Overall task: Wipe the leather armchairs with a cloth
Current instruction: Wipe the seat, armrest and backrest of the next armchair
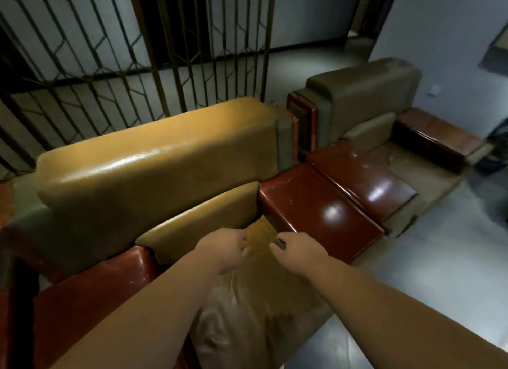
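The near armchair [154, 160] has tan leather cushions and glossy red-brown wooden arms [316, 204]. Both my hands hover over its seat [247, 308], close together. My left hand [222, 249] pinches the edge of a tan cloth [261, 235] that blends with the leather behind it. My right hand [295, 252] pinches the other end, where a small dark bit shows at its fingertips. A second armchair [365, 102], duller olive-tan, stands to the right, arm against arm with the near one.
A metal lattice gate [137, 52] rises right behind the near chair's backrest. Grey tiled floor [426, 258] lies open in front of and to the right of the chairs. A grey wall [439, 39] stands behind the far chair, and something dark [497, 149] sits at the right edge.
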{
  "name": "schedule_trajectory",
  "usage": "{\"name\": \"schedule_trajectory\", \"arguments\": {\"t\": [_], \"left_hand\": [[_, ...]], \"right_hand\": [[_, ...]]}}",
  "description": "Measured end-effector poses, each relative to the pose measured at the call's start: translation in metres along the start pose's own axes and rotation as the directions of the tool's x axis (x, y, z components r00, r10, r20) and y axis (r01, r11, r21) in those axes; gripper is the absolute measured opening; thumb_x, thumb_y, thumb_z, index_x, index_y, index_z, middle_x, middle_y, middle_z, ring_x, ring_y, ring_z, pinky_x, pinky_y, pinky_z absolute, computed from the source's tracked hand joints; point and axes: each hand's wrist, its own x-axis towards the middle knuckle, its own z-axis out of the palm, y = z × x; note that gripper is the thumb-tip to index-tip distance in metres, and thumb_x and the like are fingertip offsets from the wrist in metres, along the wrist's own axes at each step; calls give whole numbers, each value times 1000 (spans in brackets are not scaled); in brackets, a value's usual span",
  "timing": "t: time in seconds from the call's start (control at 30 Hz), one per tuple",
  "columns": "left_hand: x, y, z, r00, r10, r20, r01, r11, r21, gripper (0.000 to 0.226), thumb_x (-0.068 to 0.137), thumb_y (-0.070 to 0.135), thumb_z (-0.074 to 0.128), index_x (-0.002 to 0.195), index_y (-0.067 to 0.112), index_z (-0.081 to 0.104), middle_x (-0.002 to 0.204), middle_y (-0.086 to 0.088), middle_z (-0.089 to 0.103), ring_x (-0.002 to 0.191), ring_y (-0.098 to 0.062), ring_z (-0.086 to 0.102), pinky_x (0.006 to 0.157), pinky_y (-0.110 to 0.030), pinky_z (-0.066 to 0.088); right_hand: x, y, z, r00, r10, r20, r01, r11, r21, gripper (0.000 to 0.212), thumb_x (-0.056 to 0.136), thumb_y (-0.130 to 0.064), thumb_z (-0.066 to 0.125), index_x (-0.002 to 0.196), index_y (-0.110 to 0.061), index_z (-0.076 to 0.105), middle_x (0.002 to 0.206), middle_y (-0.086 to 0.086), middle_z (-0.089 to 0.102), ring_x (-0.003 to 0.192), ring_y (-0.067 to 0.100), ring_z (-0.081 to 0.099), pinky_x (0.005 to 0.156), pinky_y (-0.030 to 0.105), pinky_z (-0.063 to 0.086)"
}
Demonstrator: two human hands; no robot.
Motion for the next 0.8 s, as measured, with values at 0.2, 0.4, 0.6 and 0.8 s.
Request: {"name": "schedule_trajectory", "arguments": {"t": [0.2,0.4,0.6,0.8], "left_hand": [[-27,35,11,997,69,31,-70,997,27,46,105,50,54,146,29,58,137,3,66,123,-20,62,104,-39,53],[-42,90,29,987,112,117,-121,990,74,47,107,45,51,150,27,53,144,2,61,129,-20,58,106,-35,49],[-25,192,41,972,182,150,-198,975,99,32,106,43,54,133,30,62,129,5,65,114,-14,61,91,-28,49],[3,337,67,951,236,202,-247,968,34,26,103,40,61,128,34,62,116,9,66,98,-6,63,88,-29,54]], "right_hand": [[-61,40,10,990,136,-29,-133,989,65,32,102,-54,47,107,-27,63,92,-4,63,86,17,63,81,41,58],[-116,84,13,985,161,-64,-160,987,19,29,103,-55,46,100,-29,60,87,-6,63,76,11,60,65,32,51],[-160,172,-10,967,219,-127,-214,975,51,28,102,-58,45,101,-33,59,91,-9,62,80,12,59,70,34,53],[-202,303,-42,940,295,-173,-290,956,55,28,102,-56,43,105,-35,62,93,-8,64,80,11,59,71,32,52]]}}
